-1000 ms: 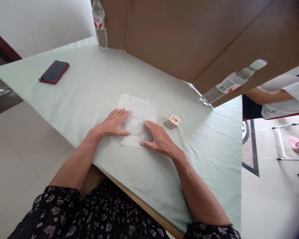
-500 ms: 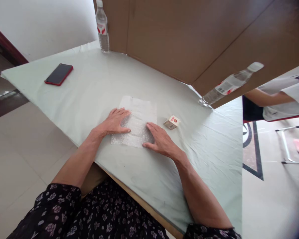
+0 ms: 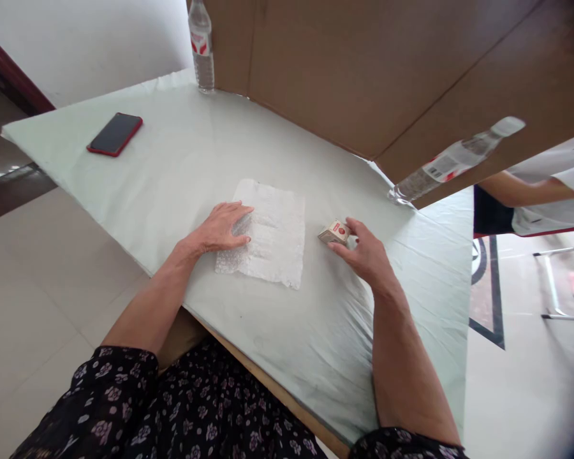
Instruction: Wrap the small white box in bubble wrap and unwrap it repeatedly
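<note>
Now: left hand [image 3: 219, 231] spread flat, palm down, pinning white translucent bubble-wrap sheet [image 3: 273, 231] so it lies smooth on pale green cloth-covered tabletop [image 3: 182, 159]. Right hand [image 3: 367, 255] just beside sheet, fingertips curled against small cream cardboard box with red mark [image 3: 333, 232]; true pinch or mere touch, cannot tell.

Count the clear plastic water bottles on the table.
2. The far bottle stands at the back edge of the table beside the cardboard; the right bottle stands before the cardboard's right end. More may be hidden behind the cardboard.
</note>
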The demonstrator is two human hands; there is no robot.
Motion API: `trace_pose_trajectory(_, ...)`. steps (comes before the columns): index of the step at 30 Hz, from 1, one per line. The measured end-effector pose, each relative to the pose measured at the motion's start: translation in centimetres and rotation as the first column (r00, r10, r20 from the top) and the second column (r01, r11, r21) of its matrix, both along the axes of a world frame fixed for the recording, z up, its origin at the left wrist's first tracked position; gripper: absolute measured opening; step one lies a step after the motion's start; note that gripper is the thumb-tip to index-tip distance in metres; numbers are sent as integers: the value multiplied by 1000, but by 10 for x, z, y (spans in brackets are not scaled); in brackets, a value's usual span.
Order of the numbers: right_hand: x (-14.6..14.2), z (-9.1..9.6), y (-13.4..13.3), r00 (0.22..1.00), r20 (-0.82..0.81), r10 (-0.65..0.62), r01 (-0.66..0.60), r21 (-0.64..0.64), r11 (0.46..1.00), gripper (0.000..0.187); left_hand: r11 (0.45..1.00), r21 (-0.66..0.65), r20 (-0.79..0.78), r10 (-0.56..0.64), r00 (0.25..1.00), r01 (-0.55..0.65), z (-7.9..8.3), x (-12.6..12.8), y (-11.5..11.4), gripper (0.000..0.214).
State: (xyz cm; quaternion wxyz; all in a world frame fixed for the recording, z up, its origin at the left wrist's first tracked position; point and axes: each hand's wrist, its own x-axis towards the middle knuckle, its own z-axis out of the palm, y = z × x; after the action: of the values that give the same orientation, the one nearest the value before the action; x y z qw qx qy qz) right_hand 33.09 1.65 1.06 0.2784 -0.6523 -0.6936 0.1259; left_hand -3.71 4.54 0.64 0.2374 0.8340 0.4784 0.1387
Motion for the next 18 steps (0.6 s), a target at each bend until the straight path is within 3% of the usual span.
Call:
trace_pose_trajectory(2,-1,-7,1,1000,-23,-4,4,1,1000,55,1000,11,-1,-12,1000,12,-2,0,1,72)
trace_pose_trajectory(5,-19,1,-4,997,-69,23,-17,83,996,49,999,31,-18,-37,999,38,-6,0,4,73)
trace_pose_trajectory(10,-81,20,-5,960,-91,265,-253,130,959,48,998,51,-35,-45,998,47,-9,-1,6,73)
trace_pose_trajectory(14,-119,5,9,916,-54,397,-394,57,917,47,997,54,-46,-43,998,46,-8,0,5,74)
trace_pose_trajectory(18,-125,-14,18,887,-42,459,-461,-79,884,54,996,70,-49,-52,997,55,-9,0,6,70)
